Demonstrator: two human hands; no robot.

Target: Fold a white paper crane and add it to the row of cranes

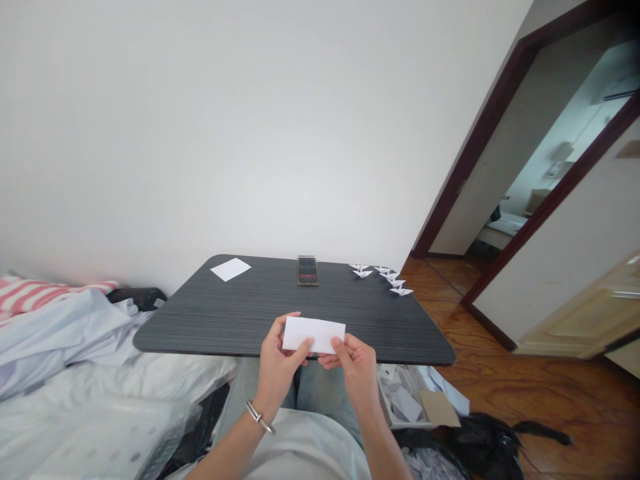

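Note:
A white sheet of paper [314, 330], folded into a flat rectangle, is held level above the table's front edge. My left hand [286, 350] grips its left part, thumb on the near face and fingers behind. On the right end, my right hand [350, 353] pinches it the same way, thumb in front. Most fingers of both hands are hidden behind the paper or curled under it. Several folded white paper cranes [393, 280] stand at the table's far right. A loose white paper sheet [231, 269] lies at the far left corner.
The dark table [210, 320] stands against a white wall. A phone [307, 271] lies at its back middle. To the left is a bed with clothes [75, 327]. Below the right side are a box of papers [405, 400] and a black bag [483, 440]. A doorway opens at right.

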